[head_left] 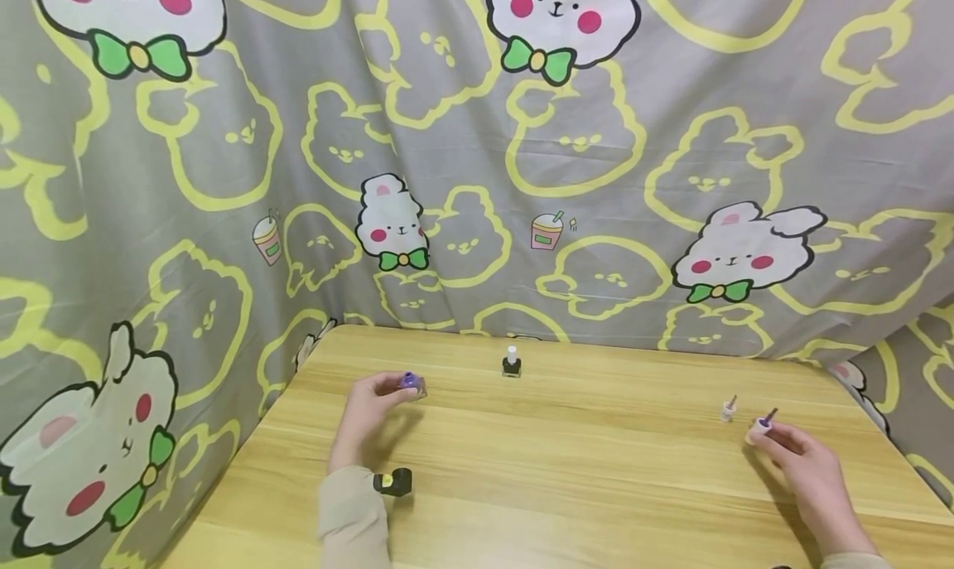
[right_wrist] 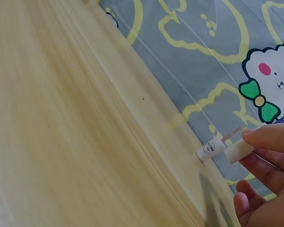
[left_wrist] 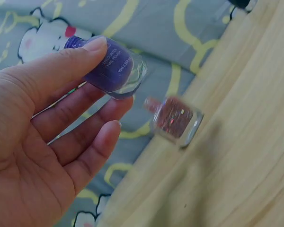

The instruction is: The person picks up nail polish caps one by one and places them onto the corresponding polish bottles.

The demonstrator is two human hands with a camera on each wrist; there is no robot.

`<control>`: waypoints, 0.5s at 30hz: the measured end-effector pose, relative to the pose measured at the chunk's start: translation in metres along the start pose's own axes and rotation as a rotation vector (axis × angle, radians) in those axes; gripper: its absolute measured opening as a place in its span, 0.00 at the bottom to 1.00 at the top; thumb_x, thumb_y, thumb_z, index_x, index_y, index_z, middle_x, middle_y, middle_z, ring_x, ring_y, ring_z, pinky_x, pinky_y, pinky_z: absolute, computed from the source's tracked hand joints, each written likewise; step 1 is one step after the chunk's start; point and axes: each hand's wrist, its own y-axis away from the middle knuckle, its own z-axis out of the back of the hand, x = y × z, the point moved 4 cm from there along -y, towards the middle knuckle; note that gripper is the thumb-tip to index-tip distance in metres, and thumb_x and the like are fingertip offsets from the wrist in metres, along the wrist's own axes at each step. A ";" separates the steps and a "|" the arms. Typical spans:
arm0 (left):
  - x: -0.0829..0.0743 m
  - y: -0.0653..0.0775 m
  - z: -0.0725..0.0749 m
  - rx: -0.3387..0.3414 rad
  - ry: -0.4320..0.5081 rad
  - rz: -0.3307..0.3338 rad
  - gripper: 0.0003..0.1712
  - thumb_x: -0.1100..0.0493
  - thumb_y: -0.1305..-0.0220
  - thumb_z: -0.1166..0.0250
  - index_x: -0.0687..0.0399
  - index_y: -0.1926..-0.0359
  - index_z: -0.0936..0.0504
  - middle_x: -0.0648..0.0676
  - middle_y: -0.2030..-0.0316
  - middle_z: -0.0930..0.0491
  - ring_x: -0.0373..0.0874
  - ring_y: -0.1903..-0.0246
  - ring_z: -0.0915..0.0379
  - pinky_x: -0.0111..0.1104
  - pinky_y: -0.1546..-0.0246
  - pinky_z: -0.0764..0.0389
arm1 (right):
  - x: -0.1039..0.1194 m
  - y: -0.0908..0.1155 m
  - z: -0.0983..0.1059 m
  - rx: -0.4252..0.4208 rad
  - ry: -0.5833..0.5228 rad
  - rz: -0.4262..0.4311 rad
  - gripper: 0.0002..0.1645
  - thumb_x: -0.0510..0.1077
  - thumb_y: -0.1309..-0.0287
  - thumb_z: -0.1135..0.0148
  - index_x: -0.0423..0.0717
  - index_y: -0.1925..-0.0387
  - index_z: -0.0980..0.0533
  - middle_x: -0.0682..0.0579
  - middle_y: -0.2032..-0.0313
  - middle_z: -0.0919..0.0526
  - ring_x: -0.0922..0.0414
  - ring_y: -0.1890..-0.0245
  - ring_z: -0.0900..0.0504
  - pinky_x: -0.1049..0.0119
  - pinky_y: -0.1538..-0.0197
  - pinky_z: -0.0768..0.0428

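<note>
My left hand pinches a purple nail polish bottle between thumb and fingers, above the table's left side. The bottle has no cap on, and its neck shows. Beyond it in the left wrist view, a pink glitter nail polish bottle stands uncapped on the table. Over at the right, my right hand pinches a white nail polish cap, its purple-coated brush pointing up. Just beside that, another white cap stands on the table, its pinkish brush upward.
A dark nail polish bottle with a white cap stands near the back edge of the wooden table. Patterned grey cloth hangs behind and along the left side. A black camera sits at the left wrist.
</note>
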 end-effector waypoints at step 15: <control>-0.026 -0.007 -0.047 0.061 -0.001 -0.090 0.21 0.56 0.46 0.26 0.59 0.52 0.16 0.57 0.57 0.14 0.44 0.58 0.18 0.38 0.52 0.18 | 0.027 0.009 -0.023 0.044 0.109 0.093 0.25 0.53 0.38 0.36 0.39 0.46 0.23 0.87 0.67 0.26 0.82 0.65 0.26 0.78 0.63 0.23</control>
